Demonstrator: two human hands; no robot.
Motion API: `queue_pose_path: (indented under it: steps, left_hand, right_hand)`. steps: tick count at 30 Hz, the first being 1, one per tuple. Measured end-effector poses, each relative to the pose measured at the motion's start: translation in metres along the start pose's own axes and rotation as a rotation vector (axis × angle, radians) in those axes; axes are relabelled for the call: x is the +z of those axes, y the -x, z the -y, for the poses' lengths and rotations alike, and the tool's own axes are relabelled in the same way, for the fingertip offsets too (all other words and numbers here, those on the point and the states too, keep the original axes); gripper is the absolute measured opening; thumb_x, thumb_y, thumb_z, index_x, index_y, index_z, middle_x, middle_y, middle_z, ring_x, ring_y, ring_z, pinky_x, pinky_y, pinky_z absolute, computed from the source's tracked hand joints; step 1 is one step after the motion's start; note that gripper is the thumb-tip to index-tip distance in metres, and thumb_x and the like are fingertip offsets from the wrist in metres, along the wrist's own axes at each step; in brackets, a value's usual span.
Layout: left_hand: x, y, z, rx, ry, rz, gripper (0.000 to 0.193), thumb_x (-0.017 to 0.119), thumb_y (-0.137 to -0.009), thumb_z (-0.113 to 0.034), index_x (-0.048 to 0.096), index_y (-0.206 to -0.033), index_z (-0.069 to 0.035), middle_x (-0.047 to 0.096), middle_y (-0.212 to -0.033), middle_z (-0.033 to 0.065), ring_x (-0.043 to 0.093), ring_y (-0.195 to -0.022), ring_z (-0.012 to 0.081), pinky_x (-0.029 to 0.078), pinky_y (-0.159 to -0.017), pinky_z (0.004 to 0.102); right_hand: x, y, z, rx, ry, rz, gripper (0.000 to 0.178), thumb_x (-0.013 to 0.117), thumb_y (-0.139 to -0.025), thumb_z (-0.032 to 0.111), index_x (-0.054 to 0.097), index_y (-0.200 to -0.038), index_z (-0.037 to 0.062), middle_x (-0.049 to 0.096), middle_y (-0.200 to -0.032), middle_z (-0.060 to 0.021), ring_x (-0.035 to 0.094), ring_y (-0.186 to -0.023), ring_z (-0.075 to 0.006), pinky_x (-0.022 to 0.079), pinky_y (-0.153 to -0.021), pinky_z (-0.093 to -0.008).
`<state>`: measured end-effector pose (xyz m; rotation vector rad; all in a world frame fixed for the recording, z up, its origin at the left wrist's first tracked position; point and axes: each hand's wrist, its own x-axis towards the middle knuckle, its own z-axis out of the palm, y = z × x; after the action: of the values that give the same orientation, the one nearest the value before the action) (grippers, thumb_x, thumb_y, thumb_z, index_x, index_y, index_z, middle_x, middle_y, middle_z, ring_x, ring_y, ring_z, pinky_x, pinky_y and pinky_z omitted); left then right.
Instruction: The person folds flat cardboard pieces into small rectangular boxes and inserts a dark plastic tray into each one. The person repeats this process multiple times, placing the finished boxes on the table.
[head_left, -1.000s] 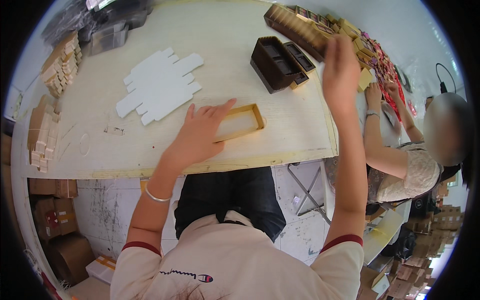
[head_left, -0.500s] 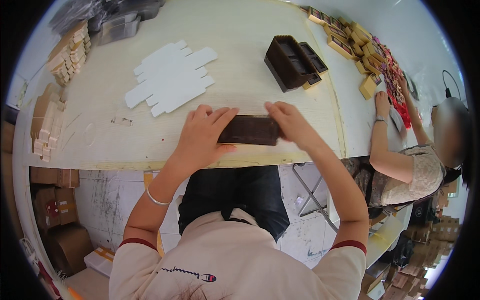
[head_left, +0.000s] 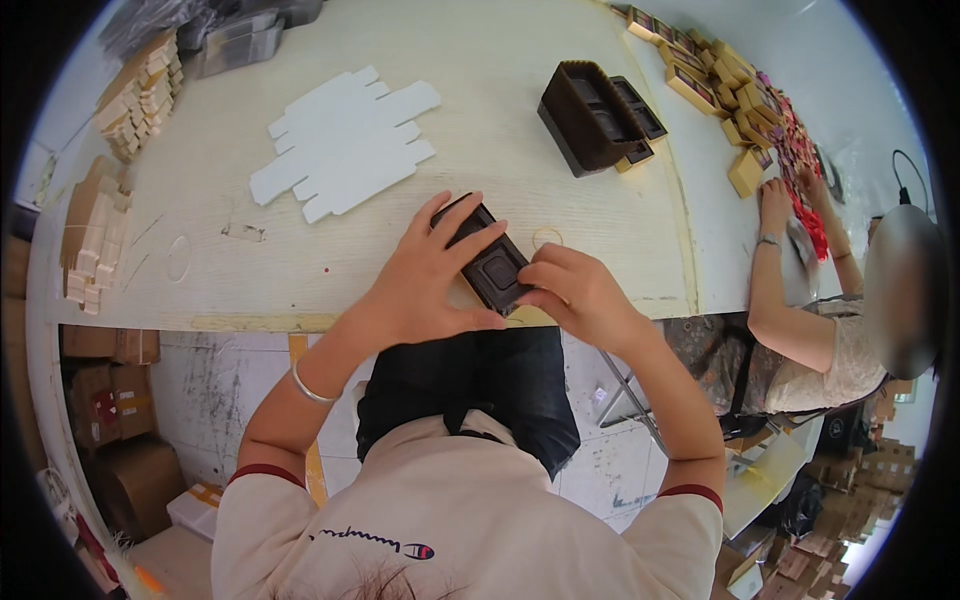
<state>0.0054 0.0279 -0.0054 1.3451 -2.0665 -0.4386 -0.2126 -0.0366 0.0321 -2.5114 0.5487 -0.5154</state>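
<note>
A dark brown plastic tray insert [head_left: 498, 270] with square recesses lies at a slant between my hands, close to the table's front edge. My left hand [head_left: 415, 285] is laid across it, fingers over its far end and thumb along the near side. At its near right corner, the bent fingers and thumb of my right hand [head_left: 583, 298] pinch the rim. Farther off to the left, white flat card box blanks [head_left: 350, 145] lie on the table. A deep stack of brown trays [head_left: 592, 120] stands at the back right, beside smaller trays on a gold box [head_left: 637, 160].
Folded card pieces [head_left: 92, 235] are stacked along the left edge, with clear plastic packaging [head_left: 240, 45] behind them. Several gold boxes [head_left: 700, 85] and red ribbons [head_left: 805, 205] lie at the right. A co-worker's hand [head_left: 774, 208] is beside them.
The brown tray has turned from lying lengthwise to a slant, and its recesses now show. My right hand has come down from its far right corner to the near one.
</note>
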Motion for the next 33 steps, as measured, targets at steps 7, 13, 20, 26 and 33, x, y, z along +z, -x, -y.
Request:
queue_pose_path:
  steps: [7, 13, 20, 26, 33]
  left_hand:
    - [-0.004, -0.01, 0.004, 0.001, -0.063, 0.032, 0.077, 0.079, -0.065, -0.035, 0.051, -0.134, -0.016, 0.035, -0.147, 0.0151, 0.033, -0.128, 0.0449, 0.038, -0.103, 0.0512]
    - [-0.012, -0.008, 0.001, 0.101, -0.251, 0.006, 0.073, 0.074, -0.072, -0.048, 0.051, -0.135, -0.019, 0.041, -0.142, 0.0166, 0.039, -0.124, 0.0441, 0.041, -0.1, 0.0493]
    - [-0.003, -0.009, -0.004, 0.038, -0.334, 0.006, 0.059, 0.061, -0.084, -0.044, 0.049, -0.138, -0.023, 0.04, -0.144, 0.0137, 0.04, -0.123, 0.0418, 0.044, -0.097, 0.0466]
    - [-0.02, -0.014, 0.005, 0.028, -0.262, 0.131, 0.057, 0.071, -0.078, -0.028, 0.054, -0.132, -0.022, 0.043, -0.141, 0.0102, 0.045, -0.119, 0.0356, 0.048, -0.093, 0.0422]
    - [-0.023, -0.019, 0.01, 0.087, -0.187, 0.086, 0.052, 0.072, -0.077, -0.02, 0.058, -0.126, -0.012, 0.047, -0.13, 0.0133, 0.049, -0.11, 0.0337, 0.046, -0.091, 0.0405]
  right_hand:
    - [0.008, -0.001, 0.003, 0.016, 0.099, 0.017, 0.02, 0.07, -0.076, 0.006, 0.056, -0.09, 0.0041, 0.053, -0.077, -0.0099, 0.057, -0.072, -0.0292, 0.046, -0.063, -0.0382]
    - [-0.003, 0.0, -0.001, 0.09, -0.049, -0.003, 0.024, 0.071, -0.08, 0.012, 0.058, -0.096, 0.0008, 0.059, -0.1, -0.0133, 0.059, -0.079, -0.0313, 0.049, -0.068, -0.0363]
    - [0.027, 0.011, 0.008, 0.201, -0.111, -0.243, 0.032, 0.076, -0.077, 0.019, 0.059, -0.098, 0.0014, 0.057, -0.111, -0.019, 0.062, -0.085, -0.0358, 0.052, -0.071, -0.0378]
    - [0.036, 0.007, 0.017, 0.248, 0.095, -0.242, 0.033, 0.072, -0.075, 0.012, 0.06, -0.104, 0.0037, 0.056, -0.114, -0.0213, 0.063, -0.083, -0.0376, 0.054, -0.07, -0.04]
    - [0.036, 0.005, 0.009, 0.156, 0.273, -0.287, 0.043, 0.069, -0.075, 0.009, 0.063, -0.117, 0.0083, 0.056, -0.115, -0.0217, 0.062, -0.091, -0.0377, 0.053, -0.075, -0.0399]
